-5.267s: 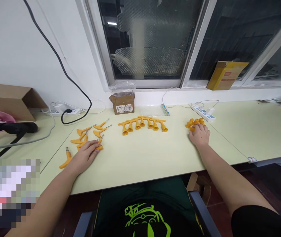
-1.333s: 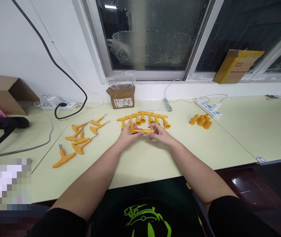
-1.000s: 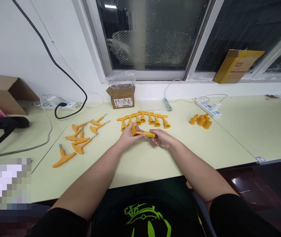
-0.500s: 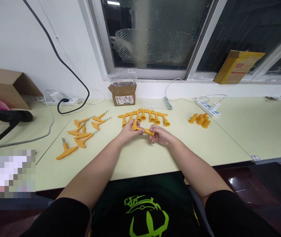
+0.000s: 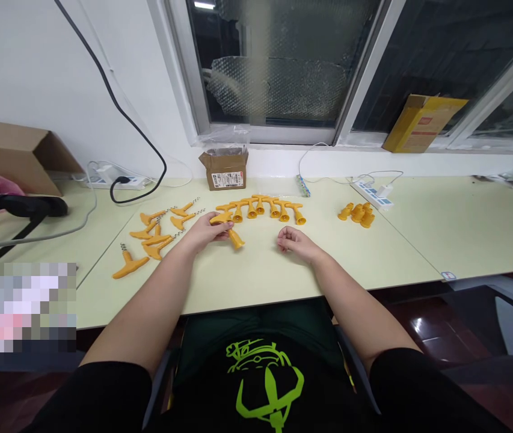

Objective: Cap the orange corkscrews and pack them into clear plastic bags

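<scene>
Shifted left: orange T-handle corkscrew (image 5: 231,234), flared sleeve (image 5: 237,240), gripped in my left hand (image 5: 205,233); right hand (image 5: 297,242) let go, loosely curled.

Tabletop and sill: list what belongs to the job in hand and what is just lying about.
Seems part of the job:
yellow T-shaped piece held in the left hand
row of similar pieces
loose corkscrews with bare spirals
loose yellow caps

Apparently just lying about:
large cardboard box
small cardboard box
power strips
yellow carton on the sill
</scene>
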The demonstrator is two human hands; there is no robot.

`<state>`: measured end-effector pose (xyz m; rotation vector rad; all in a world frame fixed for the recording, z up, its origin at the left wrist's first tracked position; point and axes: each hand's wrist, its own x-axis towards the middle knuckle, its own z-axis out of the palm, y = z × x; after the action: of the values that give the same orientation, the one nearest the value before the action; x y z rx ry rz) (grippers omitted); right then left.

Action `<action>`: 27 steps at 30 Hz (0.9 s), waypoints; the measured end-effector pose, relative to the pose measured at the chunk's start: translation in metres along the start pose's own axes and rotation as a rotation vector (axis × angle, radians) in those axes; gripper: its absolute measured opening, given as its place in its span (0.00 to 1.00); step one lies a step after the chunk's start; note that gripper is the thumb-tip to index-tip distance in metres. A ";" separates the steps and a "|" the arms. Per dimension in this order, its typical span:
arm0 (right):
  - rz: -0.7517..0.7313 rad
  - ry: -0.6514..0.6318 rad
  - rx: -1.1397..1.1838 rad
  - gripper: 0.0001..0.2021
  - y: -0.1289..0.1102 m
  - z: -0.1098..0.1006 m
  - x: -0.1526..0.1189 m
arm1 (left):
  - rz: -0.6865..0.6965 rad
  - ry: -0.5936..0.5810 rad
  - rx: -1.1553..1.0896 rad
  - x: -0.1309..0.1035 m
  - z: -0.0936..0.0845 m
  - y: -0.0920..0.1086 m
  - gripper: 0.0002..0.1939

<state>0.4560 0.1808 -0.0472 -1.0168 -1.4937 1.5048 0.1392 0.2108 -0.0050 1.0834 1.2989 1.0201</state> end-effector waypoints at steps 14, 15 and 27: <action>0.015 0.002 -0.120 0.14 0.013 -0.003 0.008 | -0.242 0.110 0.605 -0.002 -0.027 0.026 0.40; 0.015 0.003 -0.122 0.14 0.013 -0.003 0.008 | -0.244 0.114 0.601 0.000 -0.028 0.025 0.38; 0.026 -0.009 -0.140 0.13 0.007 -0.001 0.007 | 0.026 0.415 0.938 0.051 -0.026 0.015 0.25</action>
<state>0.4544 0.1871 -0.0545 -1.1161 -1.6161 1.4406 0.1151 0.2644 -0.0002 1.6207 2.2152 0.6484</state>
